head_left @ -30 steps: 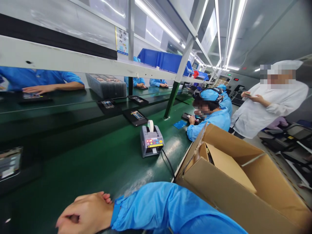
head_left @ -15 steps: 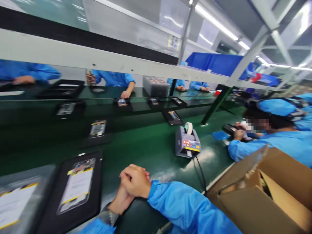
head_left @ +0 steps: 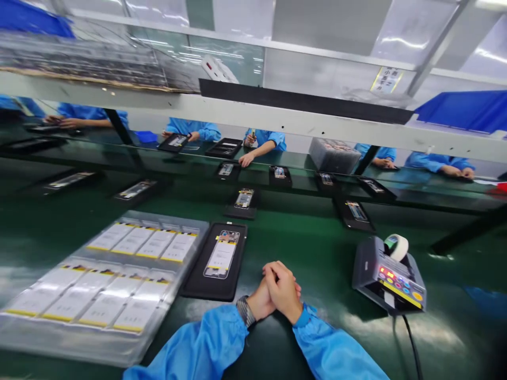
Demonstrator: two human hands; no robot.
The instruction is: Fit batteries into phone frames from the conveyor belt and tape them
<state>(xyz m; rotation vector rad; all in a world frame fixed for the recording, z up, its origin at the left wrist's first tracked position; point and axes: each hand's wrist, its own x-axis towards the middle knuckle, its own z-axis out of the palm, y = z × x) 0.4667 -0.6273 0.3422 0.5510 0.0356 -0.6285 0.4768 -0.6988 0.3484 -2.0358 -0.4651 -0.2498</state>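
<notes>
My left hand (head_left: 260, 301), with a watch or band at its wrist, is clasped together with my right hand (head_left: 283, 291) over the green bench. The fingers of both are closed around each other, and no object shows between them. Just left of them lies a black tray (head_left: 190, 285) with an open phone (head_left: 223, 253) in it; a white battery with yellow edges sits in the phone. Beyond that tray is a clear plastic tray (head_left: 137, 256) filled with several similar white batteries (head_left: 138, 303). Neither hand touches these things.
At right stands a tape dispenser (head_left: 390, 277) with a cable. More black trays with phones (head_left: 244, 199) lie farther along the bench (head_left: 301, 237). Beneath a white overhead beam (head_left: 245, 113), co-workers in blue sleeves (head_left: 273, 138) work across the bench.
My view has swung left, bringing the whole battery tray into sight; the cardboard box and the co-worker at right have left the picture. My hands stay clasped.
</notes>
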